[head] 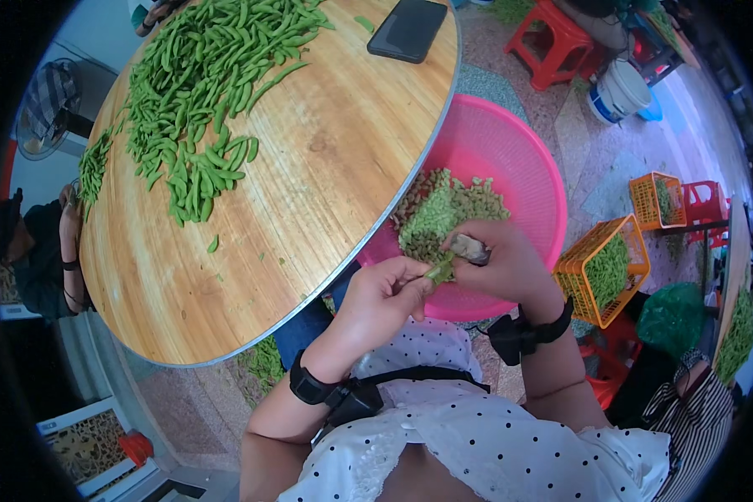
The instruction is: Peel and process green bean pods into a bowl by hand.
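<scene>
Between finger and thumb, my left hand (386, 301) pinches one end of a green bean pod (440, 271). My right hand (505, 260) is closed at the pod's other end, its thumb wrapped in something pale grey (469, 248) that I cannot make out. Both hands are over a pink plastic basket (555, 182), partly under the table's edge. Shelled green beans (436, 210) and browner beans or pieces lie in it. A large heap of green pods (194, 94) covers the far left part of the round wooden table (326, 169).
A black phone (408, 30) lies at the table's far edge. Another person (44, 251) sits at the left, hands by a small pod pile. Orange crates (602, 270) with pods, red plastic stools (549, 47) and a white bucket (618, 92) stand at the right, near a person in stripes (696, 427).
</scene>
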The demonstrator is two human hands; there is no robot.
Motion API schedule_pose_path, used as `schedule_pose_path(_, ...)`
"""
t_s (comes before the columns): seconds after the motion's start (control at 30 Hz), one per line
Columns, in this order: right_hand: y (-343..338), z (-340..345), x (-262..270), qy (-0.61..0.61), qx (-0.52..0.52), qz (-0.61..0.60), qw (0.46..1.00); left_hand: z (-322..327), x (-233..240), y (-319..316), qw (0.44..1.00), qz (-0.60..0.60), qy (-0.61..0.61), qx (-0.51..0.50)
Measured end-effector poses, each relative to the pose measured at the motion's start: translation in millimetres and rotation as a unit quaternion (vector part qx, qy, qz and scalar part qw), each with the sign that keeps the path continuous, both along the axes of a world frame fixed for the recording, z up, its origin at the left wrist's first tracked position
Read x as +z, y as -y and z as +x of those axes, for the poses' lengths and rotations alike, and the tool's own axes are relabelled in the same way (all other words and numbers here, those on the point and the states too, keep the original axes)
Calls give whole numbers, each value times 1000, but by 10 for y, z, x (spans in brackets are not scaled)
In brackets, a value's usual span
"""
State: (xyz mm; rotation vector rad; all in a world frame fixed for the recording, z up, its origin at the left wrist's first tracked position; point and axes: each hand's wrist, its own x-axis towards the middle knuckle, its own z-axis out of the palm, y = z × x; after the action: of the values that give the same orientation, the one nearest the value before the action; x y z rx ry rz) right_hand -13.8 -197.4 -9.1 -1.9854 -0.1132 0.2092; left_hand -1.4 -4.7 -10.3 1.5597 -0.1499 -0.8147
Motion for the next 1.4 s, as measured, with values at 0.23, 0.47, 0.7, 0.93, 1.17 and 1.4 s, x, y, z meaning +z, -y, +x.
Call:
schedule_pose_path(0.23,-136,0,-132,87,-59,-63,992,-35,-100,81,987,53,151,-9)
schedule_pose_path(0.47,91,-45,-319,114,-141,-112,977,-3,-154,67,996,70,54,25)
schedule_pose_path(0.7,10,-192,12,59,-18,-1,998,-29,-191,75,981,91,170,-10)
schedule_pose_path(0.93,-109,-221,-140,-111,-20,172,979,-117,-33,17,990,63,117,-40)
schedule_pose_path(1.17,159,-189,-422,-63,-95,53,992,-299,369,-1224,955,225,163,-105)
schedule_pose_path(1.4,130,79,-169,-42,-146,29,988,-499,895,-2071,836,474,235,-146)
